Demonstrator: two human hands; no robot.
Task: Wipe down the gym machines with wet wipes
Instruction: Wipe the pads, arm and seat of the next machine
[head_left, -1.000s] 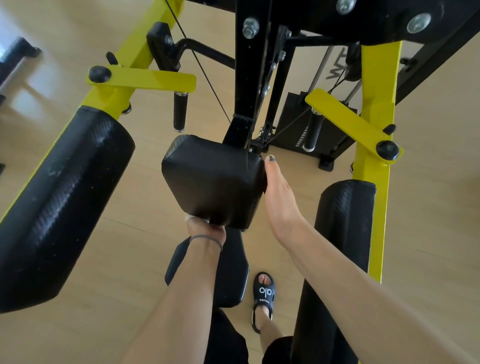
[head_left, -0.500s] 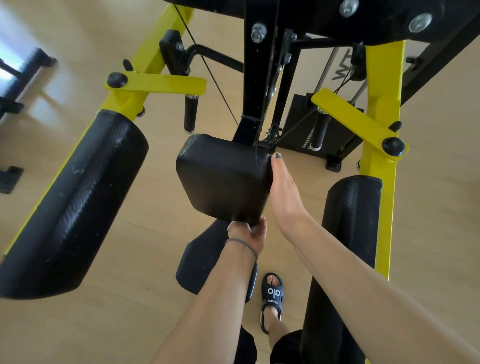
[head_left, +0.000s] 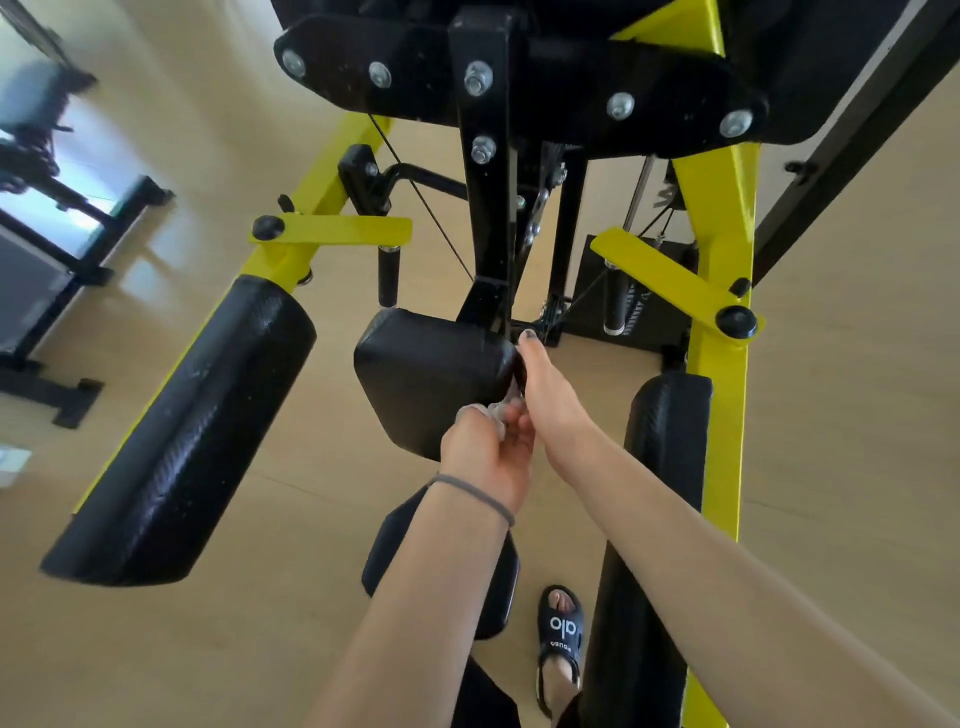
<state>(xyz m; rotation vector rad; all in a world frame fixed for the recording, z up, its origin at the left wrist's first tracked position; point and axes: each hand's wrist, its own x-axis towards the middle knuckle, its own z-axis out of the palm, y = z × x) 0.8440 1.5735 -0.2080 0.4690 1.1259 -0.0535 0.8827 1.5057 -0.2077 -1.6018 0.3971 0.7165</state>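
You are wiping the small black padded cushion (head_left: 434, 379) at the middle of the yellow-and-black machine. Your left hand (head_left: 488, 457) pinches the crumpled white wet wipe (head_left: 496, 410) at its lower right corner; your right hand (head_left: 545, 395) lies straight-fingered along its right side. I judge the next move needs a stroke along that side. The wipe is mostly hidden, and your right fingertips are hard to see.
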